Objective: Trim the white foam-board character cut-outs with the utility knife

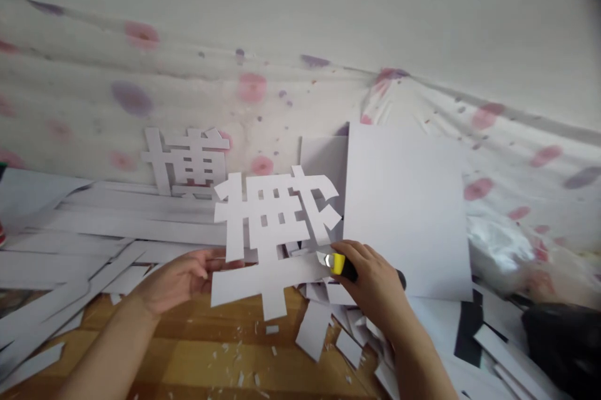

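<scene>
A white board cut-out (270,275), shaped like a Chinese character, is raised above the table and tilted toward me. My left hand (181,278) holds it at its left side, the fingers reaching partly behind it. In my right hand (369,271) is a yellow and black utility knife (339,263), its blade pointing left at the cut-out's right edge. Part of the knife handle is hidden under my fingers. A second white character cut-out (197,159) leans against the patterned sheeting at the back.
White board strips (117,225) lie piled at left. A large white board (406,212) stands at right, near offcuts (313,328) and a black piece (469,325). Small scraps litter the wooden table (201,356). Spotted plastic sheeting (197,93) covers the lower wall.
</scene>
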`<control>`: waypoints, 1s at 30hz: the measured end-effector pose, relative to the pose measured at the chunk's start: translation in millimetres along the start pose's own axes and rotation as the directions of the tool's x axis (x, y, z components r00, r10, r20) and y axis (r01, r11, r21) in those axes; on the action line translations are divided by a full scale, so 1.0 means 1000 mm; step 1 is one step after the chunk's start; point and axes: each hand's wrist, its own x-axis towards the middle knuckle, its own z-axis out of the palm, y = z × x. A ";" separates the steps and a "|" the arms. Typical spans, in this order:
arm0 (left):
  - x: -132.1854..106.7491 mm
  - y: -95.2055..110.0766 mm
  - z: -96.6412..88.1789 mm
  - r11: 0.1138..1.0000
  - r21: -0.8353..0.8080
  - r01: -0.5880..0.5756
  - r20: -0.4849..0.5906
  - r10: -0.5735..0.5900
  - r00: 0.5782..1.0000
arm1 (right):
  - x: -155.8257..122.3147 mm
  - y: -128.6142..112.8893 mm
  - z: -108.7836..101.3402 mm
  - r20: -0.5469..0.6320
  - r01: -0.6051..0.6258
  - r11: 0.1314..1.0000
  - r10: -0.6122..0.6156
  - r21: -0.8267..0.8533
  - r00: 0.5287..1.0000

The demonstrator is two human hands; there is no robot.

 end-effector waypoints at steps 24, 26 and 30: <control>0.034 -0.048 0.056 1.000 0.001 -0.024 -0.380 0.023 0.925 | 0.000 -0.014 -0.004 -0.225 -0.011 0.995 0.032 0.096 0.974; 0.032 -0.044 0.057 0.996 -0.025 -0.090 -0.402 0.072 0.913 | -0.001 -0.021 -0.006 -0.325 -0.041 0.980 0.105 0.197 0.940; 0.033 -0.043 0.057 0.947 -0.168 -0.273 -0.466 0.168 0.869 | -0.003 -0.035 -0.005 -0.545 -0.016 0.946 0.201 0.325 0.814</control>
